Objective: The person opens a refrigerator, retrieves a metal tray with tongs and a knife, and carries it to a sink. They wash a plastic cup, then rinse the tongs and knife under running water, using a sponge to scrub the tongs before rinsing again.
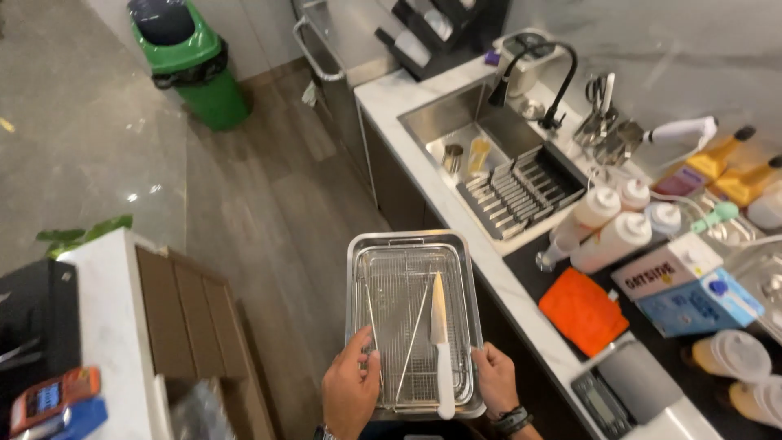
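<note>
I carry a rectangular steel tray (355, 269) with a wire rack in it, held out over the wooden floor beside the counter. My left hand (351, 386) grips its near left edge and my right hand (495, 377) grips its near right edge. On the rack lie a white-handled knife (441, 342), blade pointing away from me, and thin metal tongs or skewers (411, 338) crossed beside it.
A white counter (383, 91) runs along the right with a steel sink (444, 114), black tap (562, 77) and drying rack (521, 187). Squeeze bottles (611, 236), cartons (668, 269), an orange cloth (582, 310) and a scale (607, 395) stand nearby. A green bin (195, 69) stands far left.
</note>
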